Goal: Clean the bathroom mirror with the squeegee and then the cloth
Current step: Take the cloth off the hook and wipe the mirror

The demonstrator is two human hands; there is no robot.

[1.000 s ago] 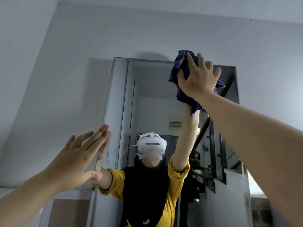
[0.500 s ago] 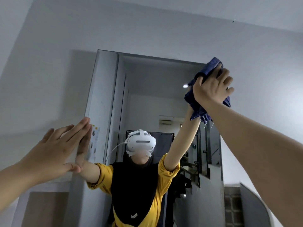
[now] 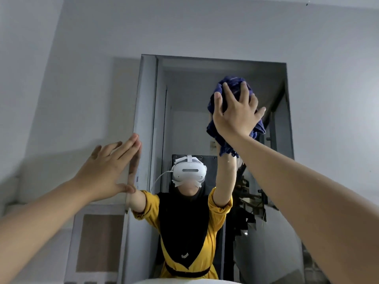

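Note:
A frameless rectangular mirror (image 3: 184, 95) hangs on a pale wall in front of me and shows my reflection. My right hand (image 3: 235, 115) presses a bunched dark blue cloth (image 3: 231, 89) flat against the upper right part of the glass, fingers spread over it. My left hand (image 3: 108, 171) rests flat with straight fingers against the mirror's left edge, holding nothing. No squeegee is in view.
The pale wall (image 3: 82, 78) surrounds the mirror. A brown panel (image 3: 98, 242) sits low on the left beside the mirror. A white curved rim (image 3: 184, 281) shows at the bottom edge of the view.
My right hand has moved the cloth from the mirror's top right corner leftward and down over the glass. The left hand stays braced on the mirror's left edge.

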